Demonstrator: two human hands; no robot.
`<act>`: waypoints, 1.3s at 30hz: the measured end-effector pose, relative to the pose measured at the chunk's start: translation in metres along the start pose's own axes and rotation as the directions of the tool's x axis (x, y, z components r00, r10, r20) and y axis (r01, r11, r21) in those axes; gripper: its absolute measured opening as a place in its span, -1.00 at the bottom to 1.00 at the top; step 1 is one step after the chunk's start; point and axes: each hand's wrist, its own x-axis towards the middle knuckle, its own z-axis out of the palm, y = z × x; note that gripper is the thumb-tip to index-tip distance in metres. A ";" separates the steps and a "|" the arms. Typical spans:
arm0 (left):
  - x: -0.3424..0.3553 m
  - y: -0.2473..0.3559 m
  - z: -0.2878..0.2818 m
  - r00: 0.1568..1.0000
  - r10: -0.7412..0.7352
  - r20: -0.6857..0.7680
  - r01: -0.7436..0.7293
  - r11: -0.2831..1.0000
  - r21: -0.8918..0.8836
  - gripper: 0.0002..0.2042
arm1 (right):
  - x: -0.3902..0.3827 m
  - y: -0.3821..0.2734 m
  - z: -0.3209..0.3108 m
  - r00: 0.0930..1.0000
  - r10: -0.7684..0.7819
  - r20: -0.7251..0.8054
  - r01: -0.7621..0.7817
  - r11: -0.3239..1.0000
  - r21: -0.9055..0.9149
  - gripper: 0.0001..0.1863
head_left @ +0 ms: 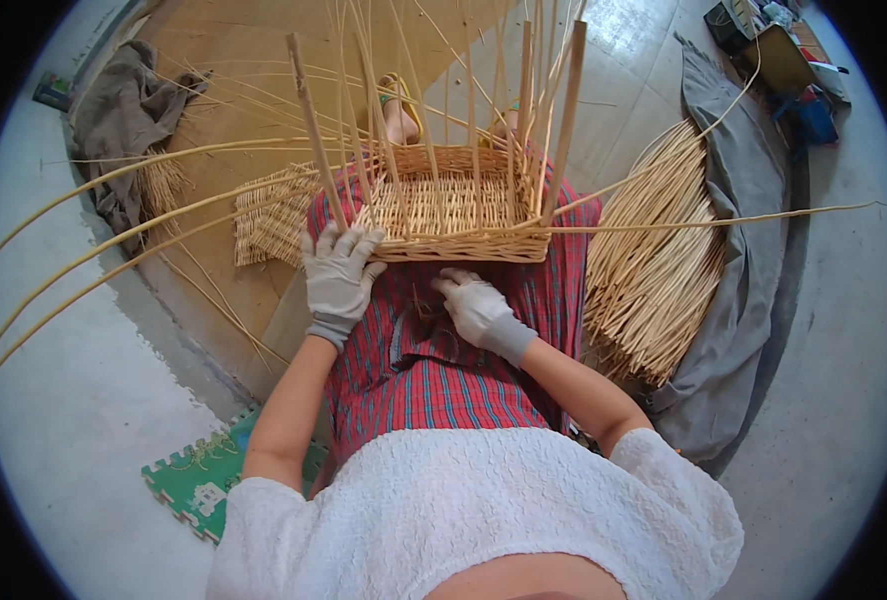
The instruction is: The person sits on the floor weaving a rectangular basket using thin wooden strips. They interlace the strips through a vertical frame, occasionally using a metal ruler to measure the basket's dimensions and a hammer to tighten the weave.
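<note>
An unfinished wicker basket (pixel 443 200) with tall upright stakes rests on a red plaid cloth (pixel 443 390) over my lap, long rods sticking out sideways. My left hand (pixel 339 280), in a pale glove with a grey cuff, grips the basket's near left corner beside a stake. My right hand (pixel 475 310), gloved the same way, lies on the cloth just below the basket's front edge, fingers curled; what they hold, if anything, is hidden. Small brown scraps (pixel 423 305) lie to its left.
Woven panels (pixel 268 220) lie left of my lap, a large bundle of rods (pixel 653 270) and grey cloth (pixel 723 350) right. Another dark cloth (pixel 118 115) is back left, a green foam mat (pixel 193 480) near left, tools and containers (pixel 783 65) back right. My sandalled feet (pixel 403 105) show beyond the basket.
</note>
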 end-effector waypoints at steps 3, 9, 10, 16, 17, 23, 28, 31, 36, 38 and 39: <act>0.002 -0.017 0.019 0.997 -0.032 0.068 0.048 0.969 -0.242 -0.35 | 0.075 0.031 0.058 0.980 0.191 -0.054 -0.198 0.965 -0.172 -0.45; 0.016 -0.014 0.005 0.946 -0.274 -0.171 0.169 0.871 -0.461 -0.46 | 0.163 0.116 0.099 0.863 -0.013 -0.505 -0.153 0.946 -0.286 -0.52; 0.019 -0.014 0.008 0.906 -0.368 -0.210 0.233 0.846 -0.479 -0.49 | 0.166 0.116 0.104 0.894 0.034 -0.447 -0.177 0.943 -0.281 -0.53; 0.075 -0.013 0.024 0.681 -0.629 0.374 0.356 -0.161 -0.920 -0.63 | 0.143 0.083 0.118 0.990 0.049 -0.136 -0.085 0.957 -0.278 -0.57; 0.076 -0.016 0.026 0.644 -0.637 0.424 0.377 -0.218 -0.900 -0.61 | 0.136 0.079 0.115 0.995 0.014 -0.102 -0.043 0.956 -0.291 -0.57; 0.062 -0.032 0.041 0.604 -0.586 0.541 0.419 -0.344 -0.840 -0.46 | 0.082 0.022 0.056 0.985 -0.143 -0.091 0.112 0.951 -0.289 -0.60; 0.041 -0.029 0.050 0.663 -0.543 0.515 0.313 -0.424 -0.850 -0.48 | 0.017 -0.032 -0.025 0.990 0.081 0.113 -0.110 0.953 0.281 -0.56; 0.039 0.009 0.038 0.645 -0.755 -0.116 0.299 0.389 -0.871 -0.63 | -0.014 -0.041 -0.058 0.986 0.163 -0.014 -0.136 0.864 0.485 -0.59; 0.010 0.075 -0.009 0.897 -0.309 0.316 0.325 -0.022 -0.945 -0.60 | -0.015 -0.065 -0.110 0.870 0.192 -0.453 0.372 0.346 0.861 -0.80; 0.034 0.095 -0.032 0.920 -0.125 0.371 0.280 -0.450 -0.848 -0.62 | 0.000 -0.074 -0.121 0.855 0.099 -0.509 0.452 0.337 0.826 -0.83; 0.042 0.092 -0.027 0.925 -0.116 0.362 0.298 -0.370 -0.880 -0.62 | -0.002 -0.078 -0.119 0.845 0.118 -0.521 0.443 0.391 0.807 -0.81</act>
